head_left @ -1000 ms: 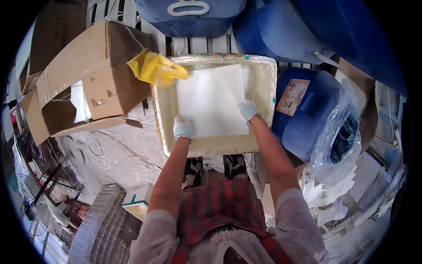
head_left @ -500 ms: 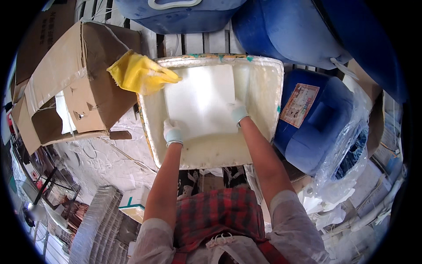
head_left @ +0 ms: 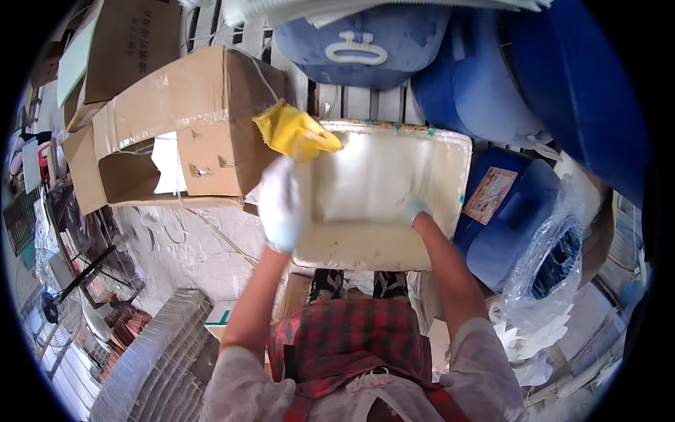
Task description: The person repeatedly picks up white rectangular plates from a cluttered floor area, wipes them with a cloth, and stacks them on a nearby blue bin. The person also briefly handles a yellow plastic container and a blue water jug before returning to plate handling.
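A pale rectangular tub (head_left: 460, 183) with a worn rim holds cloudy, whitish content. A white rectangular sheet (head_left: 362, 176) lies down inside it, its outline faint. My right hand (head_left: 418, 209), in a pale thin glove, reaches into the tub by the sheet's right edge; its fingertips are hard to make out. My left hand (head_left: 279, 204), gloved too, is smeared by motion above the tub's left rim, with no object visible in it. Just beyond that hand, a yellow rubber glove (head_left: 292, 133) hangs over the tub's far left corner.
A cut-open cardboard box (head_left: 169, 105) stands left of the tub. Behind is a blue jerrycan (head_left: 358, 67) with a white handle; another blue jerrycan (head_left: 510, 211) lies at the right beside crumpled clear plastic (head_left: 541, 302). White ribbed sheets (head_left: 330, 8) show at the top edge.
My left hand has left the sheet and risen to the left, over the tub's rim. The sheet looks lower and fainter in the tub. My right hand stays inside. The whole view has shifted.
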The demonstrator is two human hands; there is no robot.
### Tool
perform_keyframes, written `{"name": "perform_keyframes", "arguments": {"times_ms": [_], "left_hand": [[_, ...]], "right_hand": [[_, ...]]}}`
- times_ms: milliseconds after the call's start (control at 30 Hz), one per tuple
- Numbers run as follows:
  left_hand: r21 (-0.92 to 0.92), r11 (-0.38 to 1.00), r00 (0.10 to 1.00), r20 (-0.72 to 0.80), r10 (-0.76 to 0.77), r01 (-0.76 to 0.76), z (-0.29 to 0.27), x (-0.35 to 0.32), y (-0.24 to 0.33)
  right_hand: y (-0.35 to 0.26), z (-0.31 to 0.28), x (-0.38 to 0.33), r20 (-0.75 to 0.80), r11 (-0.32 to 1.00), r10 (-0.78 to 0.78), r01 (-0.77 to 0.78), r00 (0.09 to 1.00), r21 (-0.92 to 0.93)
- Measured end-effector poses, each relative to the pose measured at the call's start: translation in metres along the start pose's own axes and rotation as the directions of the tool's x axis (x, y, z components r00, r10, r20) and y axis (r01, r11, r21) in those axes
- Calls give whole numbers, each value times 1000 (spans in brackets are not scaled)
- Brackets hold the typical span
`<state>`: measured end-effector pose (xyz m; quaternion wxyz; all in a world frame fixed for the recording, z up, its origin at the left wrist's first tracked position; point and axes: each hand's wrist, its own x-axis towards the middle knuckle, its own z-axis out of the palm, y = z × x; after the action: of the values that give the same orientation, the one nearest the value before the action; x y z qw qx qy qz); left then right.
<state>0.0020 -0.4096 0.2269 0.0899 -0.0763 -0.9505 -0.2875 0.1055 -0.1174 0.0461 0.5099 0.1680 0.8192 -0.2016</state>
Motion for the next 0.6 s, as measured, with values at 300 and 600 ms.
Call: {"name": "perform_keyframes", "arguments": {"times_ms": [300,600], "left_hand": [[515,795,687,451,-570,320,31,95,-100],[-59,995,978,192,86,-76,-62,-21,72]], "right_hand": [[-64,16,-175,-329,773,-448,545,831,325],[-135,-61,-257,-522,712,-83,417,849,565]]}}
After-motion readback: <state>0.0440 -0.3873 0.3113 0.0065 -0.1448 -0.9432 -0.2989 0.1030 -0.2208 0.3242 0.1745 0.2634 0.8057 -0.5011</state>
